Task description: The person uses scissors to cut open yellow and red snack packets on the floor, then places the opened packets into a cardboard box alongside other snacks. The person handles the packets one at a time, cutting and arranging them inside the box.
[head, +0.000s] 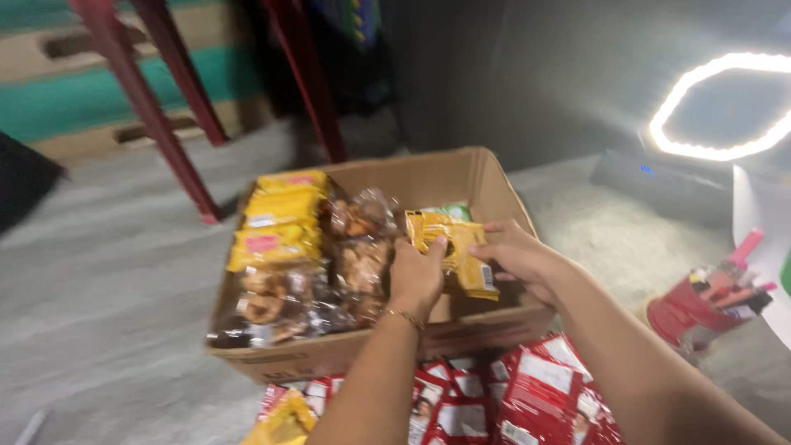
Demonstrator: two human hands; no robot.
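Note:
An open cardboard box [461,177] sits on the grey floor, filled with snack packets. Both hands hold a strip of small yellow sachets [449,239] over the box's right part. My left hand [416,276], with a thin bracelet on the wrist, grips its lower left side. My right hand [519,255] pinches its right edge. Inside the box lie yellow packets [276,218] at the left, clear bags of brown snacks [358,247] in the middle and a green packet [449,212] at the back.
Red and white sachets [527,395] lie spread on the floor in front of the box, with a yellow packet [284,420] beside them. A red holder with pens [700,309] stands at the right. A lit ring light [717,103] glows at the upper right. Dark red chair legs [156,115] stand behind.

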